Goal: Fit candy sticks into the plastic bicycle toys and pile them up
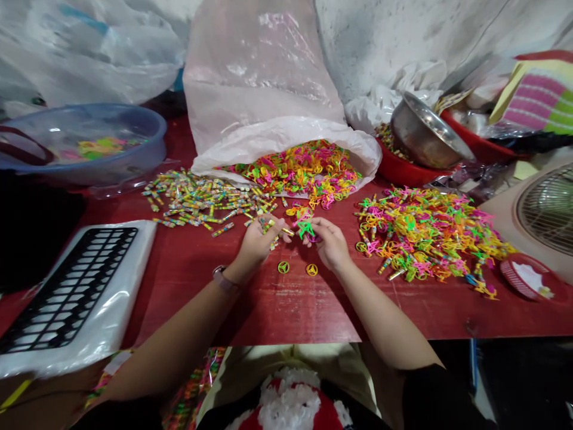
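My left hand [260, 240] is closed on small patterned tubes, one of them a gold-ended tube [287, 232] that points toward my other hand. Facing it, my right hand [330, 240] pinches a green plastic piece [306, 229], with bits of pink and purple plastic at its fingers. The tube's end and the green piece are close; whether they touch I cannot tell. Below my hands a green spoked ring [283, 267] and a yellow spoked ring [312, 270] lie on the red table [286, 310]. Behind my left hand spreads a heap of patterned tubes [201, 197].
A white bag [250, 134] spills colourful plastic pieces [308, 170]. To the right lie tubes joined with plastic pieces [425, 233], a small red basket [521, 278] and a fan [548, 203]. Left are a blue basin [152, 143] and a black abacus [71, 286]. A metal bowl [427, 131] tilts behind.
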A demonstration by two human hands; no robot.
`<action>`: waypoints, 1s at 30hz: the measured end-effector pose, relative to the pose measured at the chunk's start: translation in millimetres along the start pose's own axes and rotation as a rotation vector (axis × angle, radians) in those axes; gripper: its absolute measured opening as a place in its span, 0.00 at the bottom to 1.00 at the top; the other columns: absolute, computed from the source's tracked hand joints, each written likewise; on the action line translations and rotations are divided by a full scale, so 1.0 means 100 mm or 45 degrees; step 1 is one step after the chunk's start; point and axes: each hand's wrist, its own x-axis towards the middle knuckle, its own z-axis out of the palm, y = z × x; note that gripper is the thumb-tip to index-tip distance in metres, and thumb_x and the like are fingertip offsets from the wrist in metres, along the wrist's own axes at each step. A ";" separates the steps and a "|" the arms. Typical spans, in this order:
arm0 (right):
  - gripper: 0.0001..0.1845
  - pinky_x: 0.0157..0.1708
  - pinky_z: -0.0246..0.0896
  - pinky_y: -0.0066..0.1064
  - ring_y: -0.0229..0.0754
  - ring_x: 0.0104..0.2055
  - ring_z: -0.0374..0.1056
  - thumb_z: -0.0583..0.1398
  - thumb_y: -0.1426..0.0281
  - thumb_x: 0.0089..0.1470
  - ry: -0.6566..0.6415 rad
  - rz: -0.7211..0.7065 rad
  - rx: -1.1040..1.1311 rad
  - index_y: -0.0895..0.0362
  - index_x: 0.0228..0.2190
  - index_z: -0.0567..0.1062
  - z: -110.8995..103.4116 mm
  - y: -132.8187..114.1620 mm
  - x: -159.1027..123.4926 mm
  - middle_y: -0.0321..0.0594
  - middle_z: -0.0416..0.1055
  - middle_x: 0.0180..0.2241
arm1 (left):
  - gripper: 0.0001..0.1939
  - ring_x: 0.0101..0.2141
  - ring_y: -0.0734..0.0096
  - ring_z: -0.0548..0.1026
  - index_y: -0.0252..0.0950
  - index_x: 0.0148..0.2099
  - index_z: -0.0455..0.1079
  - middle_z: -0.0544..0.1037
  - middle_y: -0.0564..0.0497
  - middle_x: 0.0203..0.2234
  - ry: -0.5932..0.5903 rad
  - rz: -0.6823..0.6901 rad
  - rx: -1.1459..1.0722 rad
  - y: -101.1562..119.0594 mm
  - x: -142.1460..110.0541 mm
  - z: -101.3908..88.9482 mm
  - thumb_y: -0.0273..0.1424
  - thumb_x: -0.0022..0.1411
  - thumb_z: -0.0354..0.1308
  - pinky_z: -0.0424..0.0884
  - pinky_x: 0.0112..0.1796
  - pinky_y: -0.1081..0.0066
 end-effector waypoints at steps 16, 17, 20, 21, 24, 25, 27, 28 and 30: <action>0.22 0.35 0.68 0.32 0.38 0.33 0.68 0.71 0.52 0.50 -0.092 -0.005 0.054 0.50 0.41 0.76 -0.02 -0.06 -0.05 0.33 0.74 0.35 | 0.22 0.22 0.77 0.66 0.35 0.45 0.75 0.73 0.53 0.26 -0.104 -0.139 0.038 -0.04 -0.07 -0.02 0.49 0.62 0.66 0.60 0.23 0.73; 0.22 0.36 0.69 0.32 0.39 0.33 0.69 0.70 0.51 0.52 -0.151 -0.005 0.045 0.50 0.42 0.75 -0.04 -0.09 -0.06 0.33 0.74 0.34 | 0.22 0.23 0.77 0.67 0.35 0.46 0.76 0.73 0.53 0.26 -0.133 -0.139 0.057 -0.03 -0.08 -0.03 0.49 0.63 0.65 0.61 0.24 0.73; 0.23 0.32 0.68 0.32 0.38 0.29 0.68 0.68 0.52 0.55 -0.295 -0.015 -0.084 0.51 0.46 0.70 -0.10 -0.18 -0.08 0.32 0.72 0.30 | 0.23 0.25 0.76 0.69 0.34 0.50 0.76 0.74 0.52 0.27 -0.186 -0.150 0.051 0.00 -0.09 -0.02 0.48 0.65 0.64 0.64 0.26 0.73; 0.23 0.31 0.66 0.31 0.37 0.28 0.67 0.69 0.53 0.55 -0.295 -0.045 -0.141 0.51 0.45 0.70 -0.12 -0.21 -0.09 0.31 0.72 0.30 | 0.24 0.25 0.76 0.70 0.34 0.51 0.76 0.75 0.52 0.28 -0.185 -0.155 0.042 0.01 -0.09 -0.02 0.48 0.64 0.64 0.65 0.27 0.73; 0.20 0.33 0.63 0.29 0.36 0.30 0.66 0.71 0.58 0.52 -0.293 -0.121 -0.323 0.54 0.39 0.71 -0.18 -0.28 -0.10 0.33 0.72 0.32 | 0.25 0.25 0.75 0.71 0.35 0.50 0.71 0.76 0.53 0.28 -0.098 -0.139 0.006 0.01 -0.08 0.00 0.48 0.60 0.68 0.67 0.28 0.73; 0.18 0.34 0.62 0.29 0.36 0.31 0.65 0.71 0.59 0.52 -0.336 -0.110 -0.388 0.55 0.37 0.73 -0.21 -0.29 -0.09 0.34 0.72 0.32 | 0.25 0.25 0.75 0.72 0.36 0.48 0.69 0.76 0.54 0.27 -0.059 -0.129 -0.015 0.01 -0.07 0.00 0.48 0.59 0.69 0.69 0.28 0.74; 0.16 0.33 0.60 0.30 0.36 0.30 0.64 0.70 0.59 0.53 -0.443 -0.057 -0.498 0.57 0.34 0.76 -0.24 -0.31 -0.09 0.34 0.72 0.29 | 0.24 0.25 0.74 0.72 0.38 0.43 0.65 0.75 0.55 0.27 -0.020 -0.118 -0.046 0.01 -0.07 0.01 0.48 0.57 0.70 0.72 0.28 0.73; 0.15 0.33 0.60 0.30 0.37 0.30 0.64 0.70 0.59 0.53 -0.487 -0.042 -0.530 0.58 0.34 0.77 -0.26 -0.32 -0.09 0.35 0.72 0.29 | 0.25 0.25 0.74 0.72 0.39 0.41 0.63 0.74 0.56 0.27 -0.030 -0.121 -0.048 0.01 -0.07 0.02 0.48 0.57 0.70 0.72 0.28 0.73; 0.15 0.35 0.62 0.31 0.38 0.31 0.65 0.70 0.58 0.54 -0.549 -0.061 -0.561 0.58 0.34 0.78 -0.27 -0.34 -0.09 0.36 0.72 0.30 | 0.25 0.24 0.75 0.72 0.38 0.39 0.62 0.72 0.57 0.26 -0.109 -0.142 -0.005 0.02 -0.09 0.04 0.48 0.57 0.70 0.72 0.26 0.73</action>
